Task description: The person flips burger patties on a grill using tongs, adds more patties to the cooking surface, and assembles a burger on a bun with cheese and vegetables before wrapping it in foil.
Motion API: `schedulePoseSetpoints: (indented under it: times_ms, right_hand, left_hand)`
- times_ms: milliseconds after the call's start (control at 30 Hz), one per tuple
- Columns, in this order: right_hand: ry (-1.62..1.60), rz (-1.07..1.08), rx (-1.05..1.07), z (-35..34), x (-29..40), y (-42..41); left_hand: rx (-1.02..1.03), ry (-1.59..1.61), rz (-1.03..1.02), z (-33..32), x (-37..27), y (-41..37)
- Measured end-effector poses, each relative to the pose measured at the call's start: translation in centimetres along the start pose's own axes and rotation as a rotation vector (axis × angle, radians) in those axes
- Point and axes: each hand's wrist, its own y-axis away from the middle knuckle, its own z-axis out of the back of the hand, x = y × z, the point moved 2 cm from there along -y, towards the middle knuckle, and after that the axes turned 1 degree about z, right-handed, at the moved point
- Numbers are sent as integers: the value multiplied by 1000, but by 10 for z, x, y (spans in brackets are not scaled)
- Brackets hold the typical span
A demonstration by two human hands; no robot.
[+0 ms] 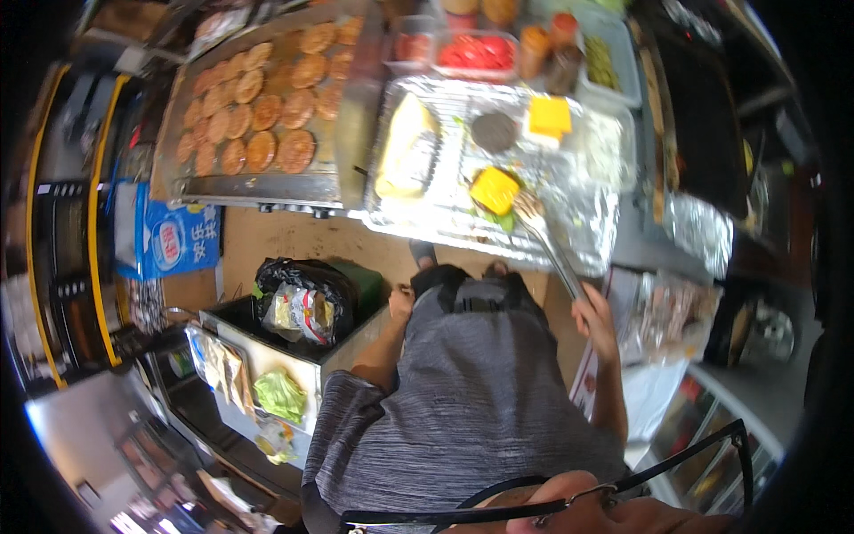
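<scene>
My right hand (592,319) grips the handle of metal tongs (552,248), whose tips touch the edge of a cheese-topped stack (494,190) with green leaf under it. That stack lies on a foil-covered tray (460,230). Behind it on the foil are a dark round patty (494,131) and a pile of orange cheese slices (550,117). A long, pale yellow item (408,150), partly in foil or clear wrap, lies at the tray's left. My left hand (401,301) hangs low beside my body with its fingers curled; whether it holds anything is unclear.
A griddle (267,185) with many browned patties stands left of the tray. Behind the tray are a tub of sliced tomatoes (476,53), sauce bottles (534,50) and a tub of pickles (602,63). A bin (303,300) with a black bag and lettuce (280,395) are at lower left.
</scene>
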Motion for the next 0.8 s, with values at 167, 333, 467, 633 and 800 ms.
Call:
schedulePoseSetpoints:
  times_ms: [167, 333, 467, 633, 800]
  right_hand:
    - [-181, 124, -179, 3, 5, -17]
    - [-197, 389, -166, -56, 84, -76]
    - [-29, 498, 46, -133, 176, -108]
    - [253, 470, 223, -250, 271, -162]
    - [360, 367, 214, -351, 327, -239]
  left_hand:
    - [-18, 47, 81, 23, -22, -2]
    - [-93, 84, 182, 35, 0, -31]
    - [-27, 111, 163, 58, -1, -72]
    - [4, 162, 94, 93, 6, -120]
    - [80, 216, 65, 116, 48, -160]
